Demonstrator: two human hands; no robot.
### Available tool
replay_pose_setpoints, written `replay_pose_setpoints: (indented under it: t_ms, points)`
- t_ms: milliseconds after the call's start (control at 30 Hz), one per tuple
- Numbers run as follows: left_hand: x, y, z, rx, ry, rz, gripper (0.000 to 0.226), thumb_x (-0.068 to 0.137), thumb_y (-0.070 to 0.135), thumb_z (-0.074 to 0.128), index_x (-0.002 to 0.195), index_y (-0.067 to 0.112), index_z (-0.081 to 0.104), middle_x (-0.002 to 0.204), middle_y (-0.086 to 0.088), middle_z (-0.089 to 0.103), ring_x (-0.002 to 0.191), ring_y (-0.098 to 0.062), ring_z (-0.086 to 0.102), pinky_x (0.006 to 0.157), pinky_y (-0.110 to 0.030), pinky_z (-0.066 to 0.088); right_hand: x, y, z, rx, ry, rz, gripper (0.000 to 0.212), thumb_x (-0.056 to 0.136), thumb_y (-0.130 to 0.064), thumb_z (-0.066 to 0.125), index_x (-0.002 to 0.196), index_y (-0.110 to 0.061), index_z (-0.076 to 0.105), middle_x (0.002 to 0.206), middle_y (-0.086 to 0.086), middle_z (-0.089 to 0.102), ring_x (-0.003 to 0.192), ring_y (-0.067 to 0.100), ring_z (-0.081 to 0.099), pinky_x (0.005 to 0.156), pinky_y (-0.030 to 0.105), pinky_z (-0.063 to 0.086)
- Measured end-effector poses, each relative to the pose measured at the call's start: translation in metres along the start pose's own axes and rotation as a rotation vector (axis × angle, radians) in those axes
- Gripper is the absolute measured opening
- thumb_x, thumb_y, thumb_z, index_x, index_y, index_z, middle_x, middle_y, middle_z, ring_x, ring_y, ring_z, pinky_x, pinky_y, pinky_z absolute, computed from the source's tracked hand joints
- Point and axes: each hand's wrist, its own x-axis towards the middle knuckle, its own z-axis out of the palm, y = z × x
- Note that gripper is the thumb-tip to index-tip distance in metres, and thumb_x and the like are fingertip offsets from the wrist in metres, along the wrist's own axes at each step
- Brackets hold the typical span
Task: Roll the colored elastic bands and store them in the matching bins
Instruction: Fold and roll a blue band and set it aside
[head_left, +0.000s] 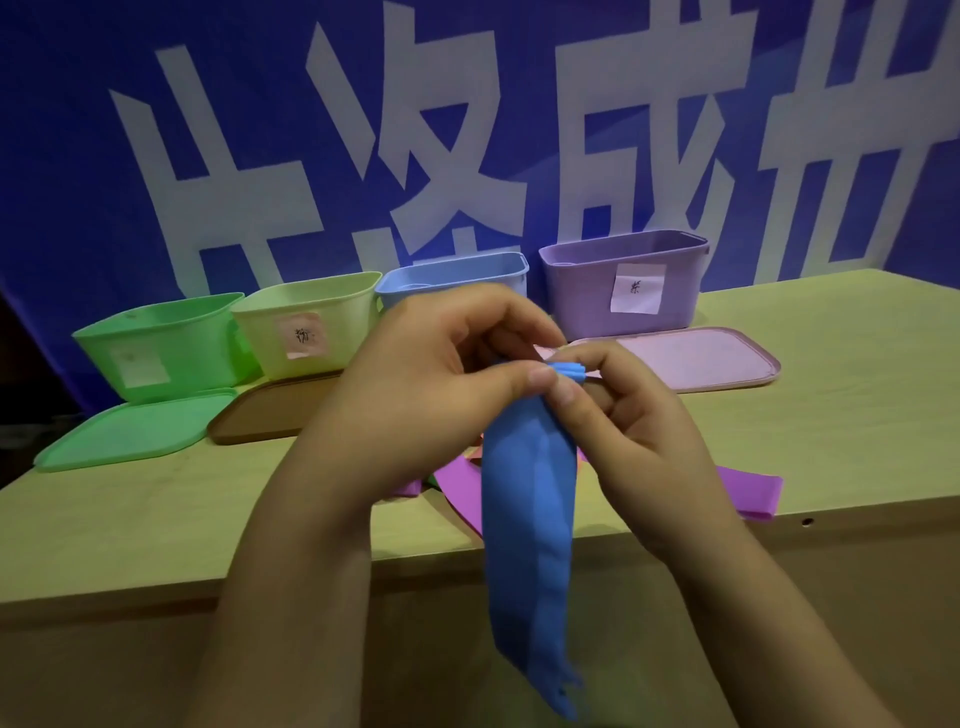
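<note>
A pale wooden table (156, 519) stands against a blue banner (62, 182) printed with large white characters, and the light is dim; along the back, from left to right, sit a green bin (156, 343), a yellow-green bin (311, 322), a blue bin (457, 275) and a purple bin (618, 280), each open, with a green lid (130, 431), a brown lid (270, 410) and a pink lid (691, 358) lying flat in front; the paper labels on the bins are too small to read, and the hands cover most of the blue bin's front; purple bands (748, 491) lie on the table behind the wrists, mostly hidden, with a sliver of green I can't identify; the left hand (415, 395) and right hand (623, 415) meet above the table's front edge, both pinching the top of the blue band (530, 519), where a small tight roll shows between thumbs and fingertips; the rest hangs limp and creased past the table edge.
</note>
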Motion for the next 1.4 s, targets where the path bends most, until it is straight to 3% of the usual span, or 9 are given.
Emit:
replay_pose_setpoints:
  t_ms: [133,367,533,667,800,867,1133,1300,1400]
  points:
    - [0.011,-0.001,0.002,-0.009,0.105,-0.021,0.019,0.082,0.004,0.066,0.084,0.023,0.067,0.082,0.006,0.068,0.080,-0.005,0.064,0.074,-0.019,0.054,-0.009,0.019,-0.001,-0.019,-0.086,0.096,0.021,0.084,-0.015,0.065,0.102,-0.023,0.059,0.094,0.008,0.070,0.092,0.021,0.067,0.080,0.041,0.056]
    - [0.028,-0.005,-0.011,0.030,0.312,-0.034,0.022,0.086,0.009,0.064,0.081,0.030,0.060,0.082,0.010,0.063,0.076,0.003,0.060,0.066,-0.009,0.050,-0.025,0.055,0.012,-0.079,-0.200,0.274,0.025,0.078,-0.036,0.068,0.097,-0.021,0.063,0.099,0.027,0.062,0.094,0.038,0.061,0.080,0.058,0.049]
    - [0.039,-0.014,-0.037,0.063,0.517,-0.009,0.010,0.089,0.013,0.061,0.090,0.023,0.062,0.087,0.013,0.062,0.084,-0.001,0.061,0.073,-0.012,0.052,-0.033,0.067,0.015,-0.089,-0.271,0.297,0.020,0.078,-0.028,0.068,0.097,-0.022,0.064,0.098,0.008,0.070,0.094,0.026,0.066,0.082,0.048,0.053]
    - [0.044,-0.026,-0.057,0.088,0.579,-0.004,0.008,0.090,0.013,0.059,0.098,0.015,0.062,0.091,0.007,0.062,0.088,-0.004,0.061,0.075,-0.014,0.051,-0.026,0.062,0.004,-0.147,-0.286,0.272,0.017,0.084,-0.008,0.068,0.091,-0.022,0.063,0.087,-0.009,0.071,0.080,0.004,0.065,0.069,0.024,0.051]
    - [0.043,-0.042,-0.079,0.044,0.548,-0.084,0.012,0.091,0.012,0.058,0.101,0.016,0.062,0.092,0.005,0.064,0.091,-0.009,0.063,0.073,-0.019,0.053,-0.013,0.055,-0.015,-0.322,-0.278,0.234,0.012,0.083,-0.017,0.069,0.093,-0.012,0.063,0.089,0.006,0.066,0.082,0.021,0.062,0.072,0.033,0.050]
    - [0.044,-0.046,-0.086,0.020,0.539,-0.113,0.011,0.091,0.011,0.058,0.098,0.017,0.063,0.091,0.003,0.065,0.090,-0.011,0.064,0.074,-0.023,0.055,-0.009,0.056,-0.020,-0.330,-0.293,0.257,0.011,0.085,-0.020,0.068,0.094,-0.018,0.063,0.089,-0.001,0.067,0.083,0.014,0.063,0.072,0.030,0.050]
    - [0.065,-0.032,-0.106,0.076,0.692,-0.040,0.011,0.088,0.010,0.062,0.087,0.021,0.064,0.084,0.009,0.063,0.081,-0.004,0.062,0.076,-0.022,0.055,-0.015,0.070,0.005,-0.043,-0.286,0.342,0.018,0.090,-0.011,0.060,0.107,-0.016,0.063,0.102,-0.002,0.072,0.093,0.012,0.068,0.077,0.027,0.053]
    - [0.068,-0.035,-0.104,0.216,0.717,0.006,0.009,0.090,0.011,0.058,0.094,0.019,0.062,0.084,0.014,0.059,0.082,0.000,0.059,0.078,-0.020,0.053,-0.013,0.075,0.013,0.093,-0.120,0.340,0.026,0.086,-0.009,0.063,0.107,-0.020,0.054,0.084,0.022,0.069,0.081,0.028,0.068,0.070,0.035,0.052]
    - [0.069,-0.041,-0.110,0.210,0.644,-0.082,0.011,0.090,0.012,0.058,0.092,0.022,0.061,0.085,0.009,0.061,0.087,-0.009,0.061,0.078,-0.027,0.055,-0.013,0.076,0.008,0.075,-0.016,0.301,0.027,0.084,-0.007,0.065,0.102,-0.021,0.051,0.079,0.011,0.065,0.076,0.020,0.065,0.066,0.028,0.051]
